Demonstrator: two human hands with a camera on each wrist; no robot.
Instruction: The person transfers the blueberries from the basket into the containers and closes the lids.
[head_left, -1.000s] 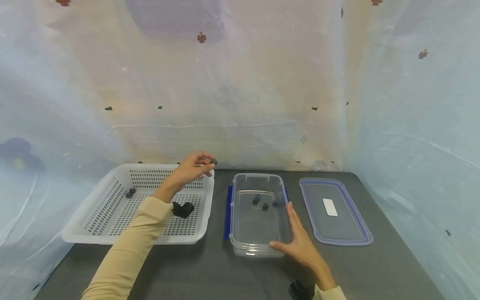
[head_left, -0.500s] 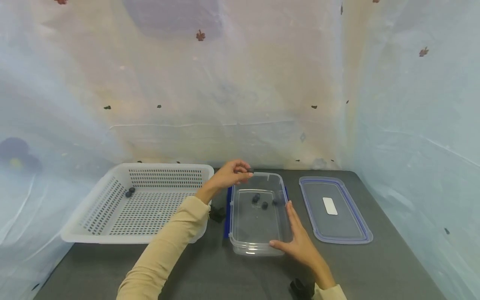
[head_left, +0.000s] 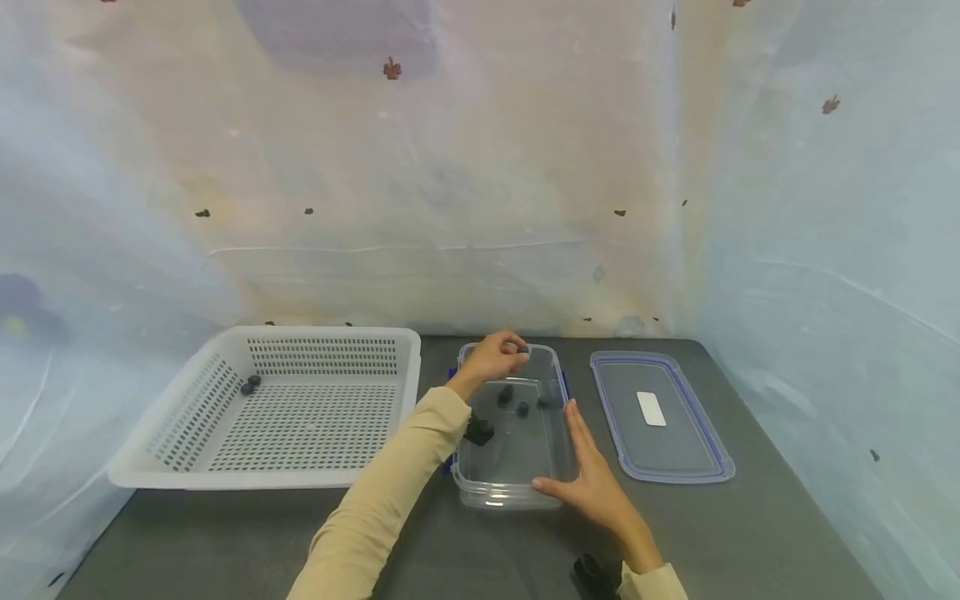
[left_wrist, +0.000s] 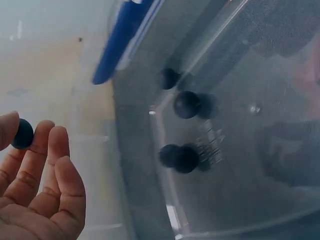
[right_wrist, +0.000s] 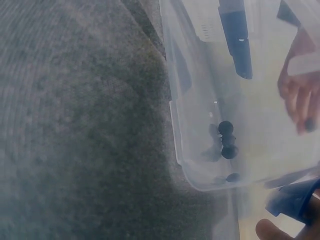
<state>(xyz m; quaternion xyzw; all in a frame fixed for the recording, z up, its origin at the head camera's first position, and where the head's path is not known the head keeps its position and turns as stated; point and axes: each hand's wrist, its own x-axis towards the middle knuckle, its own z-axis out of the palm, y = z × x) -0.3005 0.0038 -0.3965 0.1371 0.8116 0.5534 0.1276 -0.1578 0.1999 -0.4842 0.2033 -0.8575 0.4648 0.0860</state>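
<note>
Clear plastic forms the container (head_left: pixel 502 497); in the head view the left hand (head_left: pixel 491 358) is over its far end, while the right hand (head_left: pixel 596 492), thumb spread from straight fingers, rests along its right side. Several loose balls (head_left: pixel 522 409) lie inside it; a white basket (head_left: pixel 225 482) with two more stands left of it, a lid (head_left: pixel 663 454) right of it.

In the left wrist view, thumb and fingertip pinch one dark ball (left_wrist: pixel 23 135) beyond the container's edge. It looks light and smooth, likely to roll, perhaps soft; a gentle two-sided pinch across its middle should suit.

The right wrist view shows fingertips beside a blue latch (right_wrist: pixel 295 200) on the container.

Against one second ago, the left hand is over the container, not the basket; the right hand holds its place.
</note>
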